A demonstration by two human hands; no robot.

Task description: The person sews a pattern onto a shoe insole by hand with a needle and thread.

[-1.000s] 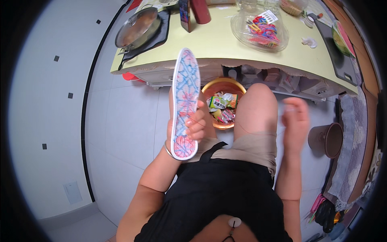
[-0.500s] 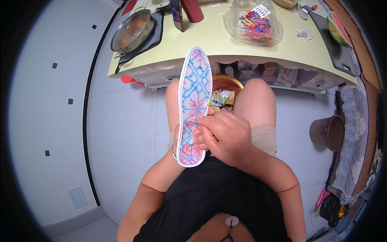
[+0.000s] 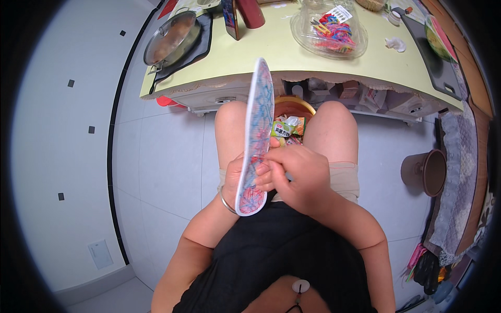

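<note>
An embroidered shoe insole [image 3: 259, 120] with a white edge and blue and red stitching stands upright over my lap, turned partly edge-on. My left hand [image 3: 235, 175] grips it from behind near the heel half; most of its fingers are hidden by the insole. Close against the stitched face, my right hand [image 3: 295, 169] is closed in a pinch on what looks like a thin needle [image 3: 259, 157], small and hard to make out. A fine red thread [image 3: 342, 167] lies across my right thigh.
Between my knees stands a bin [image 3: 295, 107] with wrappers. The table [image 3: 261, 55] ahead carries a lidded pan [image 3: 175, 39], a phone [image 3: 230, 20], a clear plastic container [image 3: 329, 44] of colored threads and a watermelon piece [image 3: 439, 39]. A brown bucket [image 3: 422, 172] is at the right.
The insole has turned from facing me to nearly edge-on, and more of my left hand shows. My right hand has shifted slightly to the right, still pinching.
</note>
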